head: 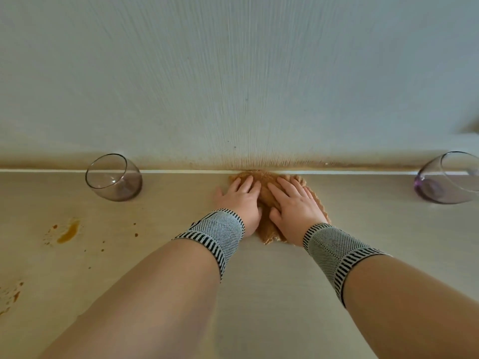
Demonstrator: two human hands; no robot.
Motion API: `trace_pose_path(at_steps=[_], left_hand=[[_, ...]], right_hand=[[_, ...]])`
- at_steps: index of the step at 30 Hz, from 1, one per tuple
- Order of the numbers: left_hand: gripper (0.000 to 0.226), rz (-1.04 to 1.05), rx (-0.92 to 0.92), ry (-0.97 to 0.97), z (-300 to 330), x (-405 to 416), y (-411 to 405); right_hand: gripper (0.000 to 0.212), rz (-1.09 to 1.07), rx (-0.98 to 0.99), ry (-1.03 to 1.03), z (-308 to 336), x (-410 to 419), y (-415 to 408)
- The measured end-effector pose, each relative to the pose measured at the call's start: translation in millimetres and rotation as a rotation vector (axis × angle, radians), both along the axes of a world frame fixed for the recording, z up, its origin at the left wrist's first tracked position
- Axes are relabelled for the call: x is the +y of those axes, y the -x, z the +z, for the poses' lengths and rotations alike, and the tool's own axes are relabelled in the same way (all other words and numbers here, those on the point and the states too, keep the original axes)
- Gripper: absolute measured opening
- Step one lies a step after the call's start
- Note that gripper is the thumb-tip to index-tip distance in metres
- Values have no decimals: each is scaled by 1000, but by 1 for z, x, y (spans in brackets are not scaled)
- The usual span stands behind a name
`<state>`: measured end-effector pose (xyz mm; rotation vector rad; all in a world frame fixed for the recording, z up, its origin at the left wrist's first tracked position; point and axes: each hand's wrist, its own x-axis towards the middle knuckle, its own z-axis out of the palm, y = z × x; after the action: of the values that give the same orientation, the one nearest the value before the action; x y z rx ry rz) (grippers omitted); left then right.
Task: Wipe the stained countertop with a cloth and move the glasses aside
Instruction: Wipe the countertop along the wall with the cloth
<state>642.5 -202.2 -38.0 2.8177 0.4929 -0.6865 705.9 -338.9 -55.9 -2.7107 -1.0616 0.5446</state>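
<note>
A tan cloth [267, 194] lies on the beige countertop [259, 281], pushed up against the back wall. My left hand [239, 199] and my right hand [293, 203] press flat on it side by side, fingers straight and pointing at the wall. One clear purple-tinted glass [114, 178] stands at the back left by the wall. A second such glass [448, 178] stands at the back right, partly cut by the frame edge. An orange-brown stain [68, 231] with spatter marks the counter at the left.
More orange spatter [11, 296] shows at the left edge of the counter. A brownish smear [285, 163] runs along the foot of the pale wall [233, 73] behind the cloth. Both my wrists wear striped knit bands.
</note>
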Motion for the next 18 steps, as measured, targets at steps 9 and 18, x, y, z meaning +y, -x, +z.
trace_pose_path(at_steps=[9,18], left_hand=[[72,-80,32,8,-6,-65,-32],[63,7,22,45,-4,-15,23]], right_hand=[[65,-191,-42,95,0,-66,-8],[67,-110,-2,98,0,-8,28]])
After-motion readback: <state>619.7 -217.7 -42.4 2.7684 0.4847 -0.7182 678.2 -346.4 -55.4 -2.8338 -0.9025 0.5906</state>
